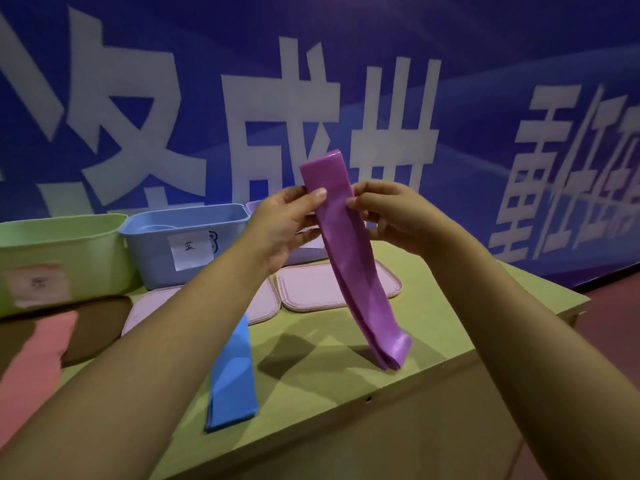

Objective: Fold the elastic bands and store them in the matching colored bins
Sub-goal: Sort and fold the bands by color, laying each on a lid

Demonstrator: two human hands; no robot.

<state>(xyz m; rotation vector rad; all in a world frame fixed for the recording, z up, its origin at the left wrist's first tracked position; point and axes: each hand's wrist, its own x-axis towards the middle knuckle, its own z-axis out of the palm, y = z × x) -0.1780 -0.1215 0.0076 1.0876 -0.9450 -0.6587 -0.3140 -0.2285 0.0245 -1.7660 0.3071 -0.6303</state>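
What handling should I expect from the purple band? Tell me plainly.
Probably floppy: the purple band hangs and curves below the left hand and right hand. Likely light, since fingertip pinches carry it. Its glossy surface may be slightly slippery.

Both bare arms are reaching forward and up, with the hands raised close together. The left hand [284, 223] is pinching with its thumb on top and its fingers curled behind. The right hand [388, 216] is pinching too, its fingertips facing the left hand, wrist bent a little.
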